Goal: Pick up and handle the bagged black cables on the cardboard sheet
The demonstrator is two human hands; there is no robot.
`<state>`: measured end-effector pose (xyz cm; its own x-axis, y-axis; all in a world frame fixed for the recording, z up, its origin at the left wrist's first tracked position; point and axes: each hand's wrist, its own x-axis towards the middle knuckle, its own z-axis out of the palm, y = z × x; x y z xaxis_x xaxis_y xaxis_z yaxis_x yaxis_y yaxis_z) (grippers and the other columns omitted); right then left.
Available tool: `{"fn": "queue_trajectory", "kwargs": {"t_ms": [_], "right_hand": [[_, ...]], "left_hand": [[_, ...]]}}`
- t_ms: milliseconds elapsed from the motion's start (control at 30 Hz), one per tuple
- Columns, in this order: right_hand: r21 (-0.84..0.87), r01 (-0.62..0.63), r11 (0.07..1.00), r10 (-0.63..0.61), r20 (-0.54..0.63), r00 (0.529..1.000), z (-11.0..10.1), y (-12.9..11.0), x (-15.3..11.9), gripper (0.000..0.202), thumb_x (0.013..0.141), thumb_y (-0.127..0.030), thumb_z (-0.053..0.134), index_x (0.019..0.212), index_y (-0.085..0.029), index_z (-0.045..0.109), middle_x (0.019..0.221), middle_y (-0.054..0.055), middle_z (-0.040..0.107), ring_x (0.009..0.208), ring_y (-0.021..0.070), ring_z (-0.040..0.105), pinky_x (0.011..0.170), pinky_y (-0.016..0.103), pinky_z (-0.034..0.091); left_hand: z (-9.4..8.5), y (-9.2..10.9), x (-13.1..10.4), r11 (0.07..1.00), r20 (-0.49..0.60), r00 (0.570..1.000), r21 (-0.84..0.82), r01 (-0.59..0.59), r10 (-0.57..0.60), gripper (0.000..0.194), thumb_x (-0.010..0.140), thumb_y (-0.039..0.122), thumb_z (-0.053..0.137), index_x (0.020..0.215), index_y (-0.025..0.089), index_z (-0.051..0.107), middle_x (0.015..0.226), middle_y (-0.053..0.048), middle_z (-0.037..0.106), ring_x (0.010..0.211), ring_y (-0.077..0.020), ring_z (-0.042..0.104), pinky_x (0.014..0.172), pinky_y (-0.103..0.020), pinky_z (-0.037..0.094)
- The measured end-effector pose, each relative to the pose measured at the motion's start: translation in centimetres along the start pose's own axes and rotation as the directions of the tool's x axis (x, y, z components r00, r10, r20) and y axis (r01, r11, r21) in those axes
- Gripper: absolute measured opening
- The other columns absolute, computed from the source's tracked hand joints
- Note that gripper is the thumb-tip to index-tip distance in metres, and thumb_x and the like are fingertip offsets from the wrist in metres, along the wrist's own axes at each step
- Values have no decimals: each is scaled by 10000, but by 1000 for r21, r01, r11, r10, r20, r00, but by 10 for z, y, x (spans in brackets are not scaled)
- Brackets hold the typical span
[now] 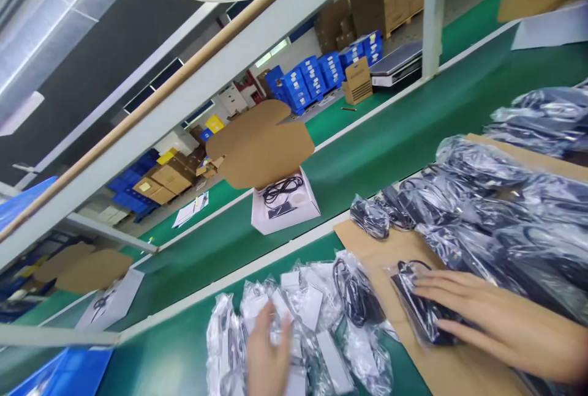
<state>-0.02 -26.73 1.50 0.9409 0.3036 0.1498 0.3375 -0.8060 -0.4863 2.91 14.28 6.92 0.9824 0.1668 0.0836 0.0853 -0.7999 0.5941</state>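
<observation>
My right hand (478,313) lies flat with fingers spread on a clear bag holding a black cable and adapter (420,307), which rests on a brown cardboard sheet (367,243). My left hand (269,353), blurred, hovers with fingers apart over a heap of clear bags with white parts (303,316) on the green table; whether it grips one I cannot tell. A bagged black cable (356,295) lies between the two hands.
A large pile of bagged black cables (496,200) fills the right side. On the green conveyor belt (404,133) an open white box (285,203) with a cable and brown lid rides past. Another open box (108,301) sits at left. Blue crates (316,78) stand behind.
</observation>
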Motion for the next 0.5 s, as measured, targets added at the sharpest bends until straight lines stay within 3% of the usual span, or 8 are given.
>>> {"fn": "queue_trajectory", "kwargs": {"t_ms": [100, 167, 233, 333, 433, 500], "right_hand": [[-3, 116, 993, -115, 91, 989, 3, -4, 7, 541, 998, -577, 362, 1386, -314, 632, 1418, 27, 545, 1323, 358, 520, 1054, 622, 501], [-9, 167, 986, -166, 44, 985, 8, -1, 4, 508, 999, -557, 403, 1393, -326, 626, 1412, 21, 554, 1309, 340, 537, 1042, 595, 511], [13, 195, 981, -195, 10, 981, 14, 4, -4, 470, 986, -550, 458, 1381, -363, 630, 1388, 2, 582, 1277, 322, 571, 1016, 575, 538], [108, 150, 983, -146, -43, 988, 23, 9, -20, 440, 985, -557, 470, 1364, -405, 636, 1370, -14, 605, 1285, 312, 569, 1033, 585, 535], [240, 46, 970, -19, -115, 993, 26, 12, -27, 462, 1000, -577, 440, 1380, -391, 625, 1415, 0, 577, 1346, 316, 515, 1130, 602, 447], [300, 11, 954, 24, -113, 993, 25, 14, -24, 503, 999, -587, 447, 1444, -384, 562, 1466, 2, 531, 1367, 306, 494, 1156, 573, 413]], "left_hand": [[67, 72, -22, 1000, 262, 965, 1, -1, 1, 879, 857, 674, 577, 1449, 28, 501, 1320, -280, 615, 1219, -410, 594, 1085, -534, 442], [104, 106, -28, 999, 316, 949, 38, 3, -15, 940, 828, 592, 655, 1507, -12, 417, 1399, -328, 537, 1312, -470, 512, 1133, -580, 379], [128, 123, -27, 998, 299, 954, 66, 15, -34, 931, 844, 459, 659, 1545, -50, 319, 1464, -355, 455, 1373, -501, 438, 1148, -607, 347], [141, 125, -22, 1000, 255, 967, 8, 9, -11, 786, 896, 311, 556, 1541, -63, 305, 1501, -334, 427, 1408, -446, 420, 1183, -567, 328], [130, 123, -17, 976, 225, 974, -206, 63, -16, 608, 894, 291, 554, 1433, 16, 492, 1401, -260, 565, 1320, -353, 534, 1174, -486, 372], [117, 127, -18, 911, 210, 977, -398, 110, -26, 506, 875, 303, 595, 1326, 74, 588, 1319, -213, 635, 1253, -308, 586, 1144, -434, 412]]}}
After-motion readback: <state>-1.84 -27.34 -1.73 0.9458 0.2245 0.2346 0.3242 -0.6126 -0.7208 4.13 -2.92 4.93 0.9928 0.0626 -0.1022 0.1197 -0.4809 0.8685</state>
